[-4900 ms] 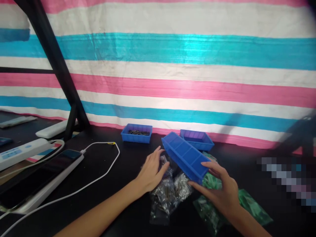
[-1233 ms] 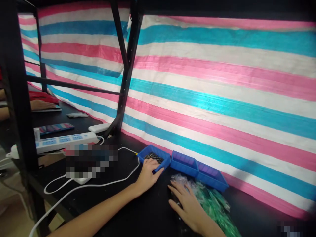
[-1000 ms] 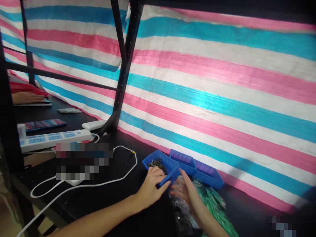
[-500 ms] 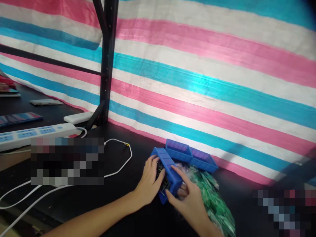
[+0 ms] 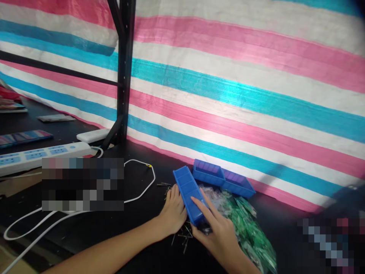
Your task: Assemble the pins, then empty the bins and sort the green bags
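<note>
Power strip (image 5: 42, 158): lay at the far left on the black tabletop (image 5: 145, 152), well apart from the work.
White cable (image 5: 154, 177): bent round near the work; a sideways reach might have snagged it.
Left hand (image 5: 172, 211): palm down, fingers bent beside the tipped tray's left edge; whether it gripped anything could not be told.
Metal pins (image 5: 186, 240): lay loose beyond and in front of the left hand; being thin and slick-looking, they might have scattered or pricked a fingertip.
Blue tray (image 5: 189, 196): stood tipped between the hands, panelled outside showing, interior hidden; dropped too soon, it might have trapped pins or a finger.
Right hand (image 5: 216, 224): pinched the tray's near end between thumb and fingers; with one end held, a twist might have loosened it.
Back bins (image 5: 209, 179): sat end to end by the striped sheet (image 5: 242, 114); a shove might have knocked them.
Clear bags (image 5: 211, 199) and green bags (image 5: 248, 224): heaped beyond and right of the right hand; pins sliding that way might have hidden beneath.
</note>
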The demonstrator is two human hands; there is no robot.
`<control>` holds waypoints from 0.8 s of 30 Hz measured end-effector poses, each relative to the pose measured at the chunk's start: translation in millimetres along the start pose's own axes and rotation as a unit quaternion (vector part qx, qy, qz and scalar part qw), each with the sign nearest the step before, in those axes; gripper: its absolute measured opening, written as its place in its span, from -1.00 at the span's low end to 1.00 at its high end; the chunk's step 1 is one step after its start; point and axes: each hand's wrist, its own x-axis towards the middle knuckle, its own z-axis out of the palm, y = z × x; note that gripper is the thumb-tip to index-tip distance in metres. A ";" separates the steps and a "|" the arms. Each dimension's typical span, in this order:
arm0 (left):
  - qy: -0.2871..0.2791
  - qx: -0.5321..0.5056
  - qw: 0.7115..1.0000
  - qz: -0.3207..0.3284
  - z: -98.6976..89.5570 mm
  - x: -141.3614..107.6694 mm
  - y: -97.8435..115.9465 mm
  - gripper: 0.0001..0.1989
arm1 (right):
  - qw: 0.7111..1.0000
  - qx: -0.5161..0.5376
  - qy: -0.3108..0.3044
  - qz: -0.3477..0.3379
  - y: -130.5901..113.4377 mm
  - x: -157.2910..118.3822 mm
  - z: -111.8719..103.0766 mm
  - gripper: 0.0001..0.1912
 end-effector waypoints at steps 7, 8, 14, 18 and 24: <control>0.109 -0.007 0.993 -0.031 -5.3 6.0 1.6 -0.59 | 0.987 0.101 0.061 0.106 12.1 12.8 -19.7 -0.43; 0.124 -0.004 0.992 -0.027 -8.1 7.3 0.6 -0.57 | 0.983 0.117 0.073 0.121 13.3 15.5 -25.1 -0.43; 0.183 0.110 0.969 0.126 -30.3 14.1 0.5 -0.51 | 0.920 0.322 0.084 0.206 13.9 33.4 -51.6 -0.35; 0.133 0.192 0.925 0.299 -35.4 15.3 -2.8 -0.67 | 0.865 0.450 0.035 0.218 20.6 43.1 -54.6 -0.33; 0.118 0.240 0.936 0.230 -49.7 37.1 -25.4 -0.69 | 0.945 0.245 0.104 0.190 75.4 31.1 -71.3 -0.45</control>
